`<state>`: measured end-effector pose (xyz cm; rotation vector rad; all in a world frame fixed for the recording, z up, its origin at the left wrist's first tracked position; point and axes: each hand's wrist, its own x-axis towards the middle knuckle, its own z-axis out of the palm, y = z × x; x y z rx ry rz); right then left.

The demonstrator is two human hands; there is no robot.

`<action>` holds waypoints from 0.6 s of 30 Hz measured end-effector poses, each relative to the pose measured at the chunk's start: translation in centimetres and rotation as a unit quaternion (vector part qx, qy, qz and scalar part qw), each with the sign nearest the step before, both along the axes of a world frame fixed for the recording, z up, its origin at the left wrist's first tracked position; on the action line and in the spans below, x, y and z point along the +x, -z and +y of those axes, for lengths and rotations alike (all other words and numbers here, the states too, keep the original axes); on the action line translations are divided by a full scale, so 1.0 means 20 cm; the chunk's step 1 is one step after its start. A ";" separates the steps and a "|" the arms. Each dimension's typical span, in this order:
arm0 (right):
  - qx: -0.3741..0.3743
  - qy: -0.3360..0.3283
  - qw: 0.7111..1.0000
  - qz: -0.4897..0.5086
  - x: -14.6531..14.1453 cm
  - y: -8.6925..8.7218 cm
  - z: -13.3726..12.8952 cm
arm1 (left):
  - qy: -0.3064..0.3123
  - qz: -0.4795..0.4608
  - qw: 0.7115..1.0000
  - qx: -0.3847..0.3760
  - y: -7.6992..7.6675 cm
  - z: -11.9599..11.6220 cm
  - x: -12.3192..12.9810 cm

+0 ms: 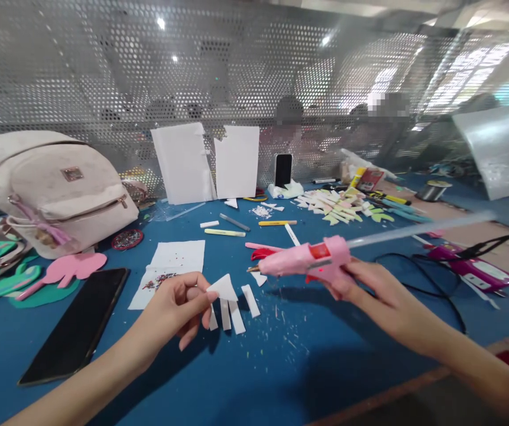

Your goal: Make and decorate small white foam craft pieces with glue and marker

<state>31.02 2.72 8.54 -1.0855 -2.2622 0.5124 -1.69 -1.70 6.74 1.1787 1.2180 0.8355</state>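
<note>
My left hand [183, 307] pinches a small white triangular piece [224, 287] between thumb and forefinger. White strips [237, 318] show just below the piece, and a separate strip [250, 300] lies to their right on the blue table [254, 390]. My right hand [382, 296] is wrapped round the handle of a pink glue gun [298, 260]. Its nozzle points left, towards the white piece but apart from it. A long clear glue stick [422, 229] sticks out of the gun's rear.
A black tablet [77, 325] and a pale backpack [68, 189] are at the left. White paper [183, 254] bears small beads. Behind lie pens [225, 232], foam pieces [334, 204] and an upright phone [283, 170]. A purple power strip [476, 269] with black cables lies right.
</note>
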 end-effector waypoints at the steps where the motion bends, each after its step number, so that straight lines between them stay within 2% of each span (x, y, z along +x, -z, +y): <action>1: 0.032 -0.007 0.999 -0.019 -0.01 0.01 -0.02 | 0.002 0.002 1.000 0.000 0.00 0.00 0.01; 5: 0.108 -0.017 0.993 -0.046 -0.06 0.05 -0.05 | 0.009 0.002 1.000 -0.008 0.00 0.01 0.02; 18: 0.165 -0.046 0.982 -0.080 -0.10 0.06 -0.06 | 0.014 -0.003 1.000 -0.025 -0.01 0.02 0.01</action>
